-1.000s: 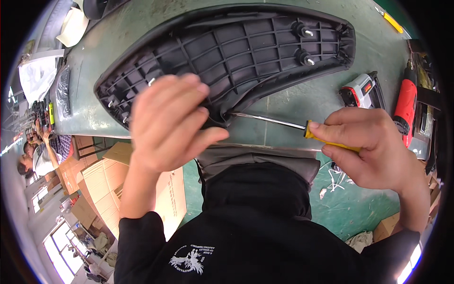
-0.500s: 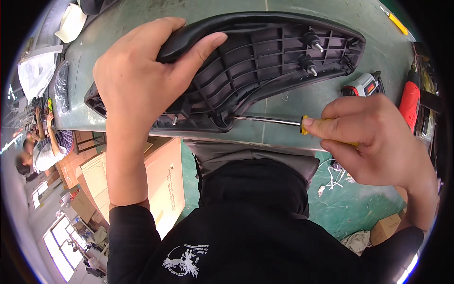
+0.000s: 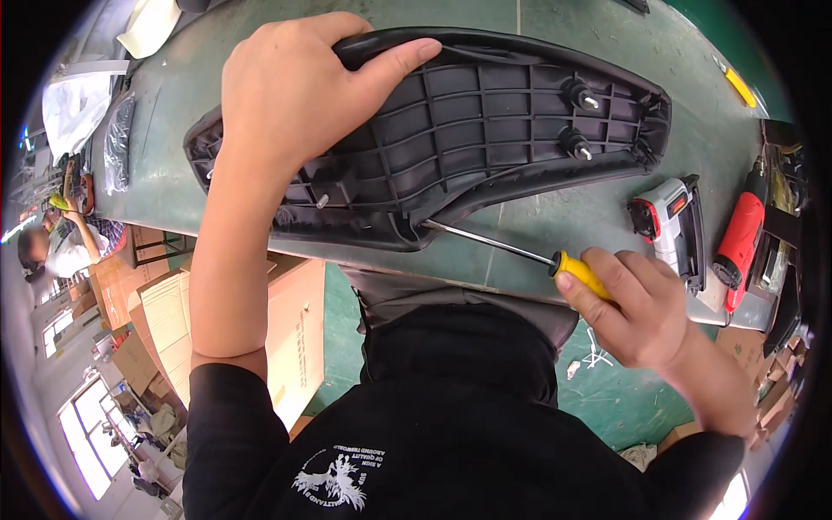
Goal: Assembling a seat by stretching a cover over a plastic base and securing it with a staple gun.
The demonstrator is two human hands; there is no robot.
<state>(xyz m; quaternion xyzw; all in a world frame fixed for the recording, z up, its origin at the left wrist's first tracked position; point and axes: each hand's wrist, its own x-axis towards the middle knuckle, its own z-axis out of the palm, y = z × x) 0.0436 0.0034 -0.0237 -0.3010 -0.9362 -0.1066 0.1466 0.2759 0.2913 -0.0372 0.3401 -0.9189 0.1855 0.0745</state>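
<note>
A curved black plastic panel [image 3: 455, 130] stands tilted on the green table, its ribbed back and several protruding metal studs toward me. My left hand [image 3: 299, 91] is closed over its padded upper edge, thumb on the ribbed side and fingers hidden behind. In my right hand [image 3: 628, 303] is a screwdriver [image 3: 581, 275], gripped by its yellow and black handle. Its metal shaft points left, and the tip touches the panel's lower edge at the inner corner. Whether the tip sits under the edge covering, I cannot tell.
On the table [image 3: 555, 221] at right lie a grey and red staple gun [image 3: 667, 225] and a red heat gun [image 3: 743, 230]. A yellow cutter knife [image 3: 739, 87] is at far right. An open cardboard box [image 3: 286, 329] stands below left. Another person [image 3: 74, 247] sits at far left.
My right hand has lowered and moved slightly left, so the screwdriver now slants down to its handle. The panel is tilted a little differently, and my left hand still grips it.
</note>
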